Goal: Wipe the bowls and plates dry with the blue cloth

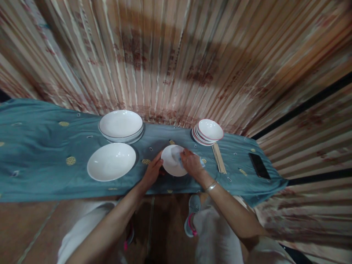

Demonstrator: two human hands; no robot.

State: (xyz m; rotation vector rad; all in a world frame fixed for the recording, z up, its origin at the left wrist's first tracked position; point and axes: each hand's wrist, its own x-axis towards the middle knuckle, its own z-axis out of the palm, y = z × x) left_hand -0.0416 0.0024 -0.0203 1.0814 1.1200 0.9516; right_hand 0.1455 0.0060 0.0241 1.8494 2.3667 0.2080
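A small white bowl (172,167) is at the middle of the table, near its front edge. My left hand (153,170) grips the bowl by its left rim, fingers closed on it. In my right hand (192,164) is a pale, bluish-white cloth (202,161), bunched under the fingers and pressed at the bowl's right inner side. The cloth is partly hidden by the hand and somewhat blurred. A silver bracelet (211,186) circles my right wrist.
Large white plates (121,124) are stacked at back left, with a big shallow white bowl (111,162) in front. Red-rimmed bowls (210,130) are stacked at back right beside chopsticks (219,158). A black phone (259,165) lies rightmost on the teal tablecloth (44,161). A curtain (165,55) hangs behind.
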